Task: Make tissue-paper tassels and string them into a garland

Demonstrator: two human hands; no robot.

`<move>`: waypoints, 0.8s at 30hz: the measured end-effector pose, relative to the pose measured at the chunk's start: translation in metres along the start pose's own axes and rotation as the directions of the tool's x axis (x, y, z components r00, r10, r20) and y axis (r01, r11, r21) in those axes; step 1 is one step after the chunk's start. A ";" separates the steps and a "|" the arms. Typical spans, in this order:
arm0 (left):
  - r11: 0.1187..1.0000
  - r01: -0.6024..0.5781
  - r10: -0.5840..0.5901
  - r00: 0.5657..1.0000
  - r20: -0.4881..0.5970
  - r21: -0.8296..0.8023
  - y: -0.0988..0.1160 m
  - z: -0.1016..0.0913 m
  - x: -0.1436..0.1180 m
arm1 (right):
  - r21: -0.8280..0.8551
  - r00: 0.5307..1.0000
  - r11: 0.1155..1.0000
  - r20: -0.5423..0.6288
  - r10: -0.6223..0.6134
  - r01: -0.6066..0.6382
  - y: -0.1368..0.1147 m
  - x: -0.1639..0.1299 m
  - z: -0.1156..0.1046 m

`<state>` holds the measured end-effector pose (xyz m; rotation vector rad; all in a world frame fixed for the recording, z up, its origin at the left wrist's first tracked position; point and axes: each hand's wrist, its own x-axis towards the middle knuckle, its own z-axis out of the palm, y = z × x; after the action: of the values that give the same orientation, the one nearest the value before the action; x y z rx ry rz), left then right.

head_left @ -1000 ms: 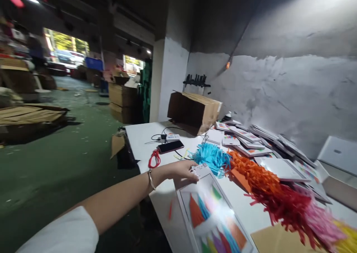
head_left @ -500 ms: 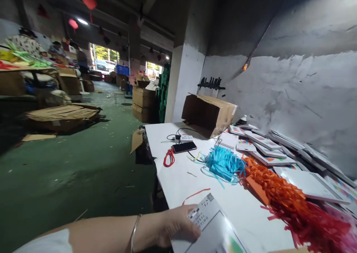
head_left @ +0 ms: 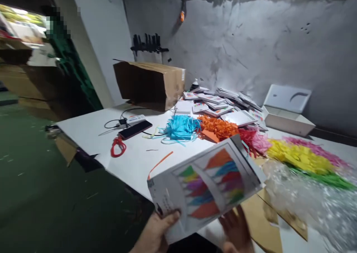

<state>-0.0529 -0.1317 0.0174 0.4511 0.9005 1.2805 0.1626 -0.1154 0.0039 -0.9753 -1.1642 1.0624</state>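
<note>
White flat card packet printed with coloured tassels (head_left: 209, 182): held tilted above the near edge of the white table (head_left: 92, 128). Left hand (head_left: 157, 232) grips its lower left corner, thumb on top. Right hand (head_left: 237, 230) supports it from beneath, fingers spread. Blue paper tassel bundle (head_left: 181, 126) lies well beyond.

We see our left hand (head_left: 156, 232) low in the view, thumb curled over the top of what it grips and the other fingers hidden beneath. Our right hand (head_left: 237, 230) sits just beside it, palm up, fingers (head_left: 227, 223) spread underneath in support.
</note>
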 end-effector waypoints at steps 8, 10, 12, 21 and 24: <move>0.980 -0.146 0.091 0.932 0.350 0.134 -0.005 -0.024 0.004 | -0.043 0.968 0.973 -0.122 0.219 -0.226 -0.011 -0.004 0.009; 0.951 -0.130 0.028 0.940 0.339 0.281 0.001 -0.029 0.007 | -0.154 0.963 0.951 0.000 0.271 -0.268 -0.016 -0.013 0.008; 0.908 -0.099 -0.003 0.970 0.242 0.407 -0.007 -0.026 0.006 | -0.166 0.955 0.951 0.093 0.280 -0.263 -0.016 -0.021 0.012; 0.854 -0.185 0.050 0.959 0.278 0.486 -0.040 -0.007 0.004 | -0.369 0.963 0.889 -0.080 0.258 -0.269 0.003 -0.044 -0.004; 0.804 -0.264 0.041 0.918 0.394 0.533 -0.032 -0.007 0.007 | -0.356 0.953 0.884 -0.086 0.291 -0.302 0.007 -0.049 -0.009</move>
<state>-0.0383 -0.1354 -0.0130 1.2339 0.9347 0.9946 0.1667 -0.1620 -0.0149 -1.4980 -1.2395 1.0847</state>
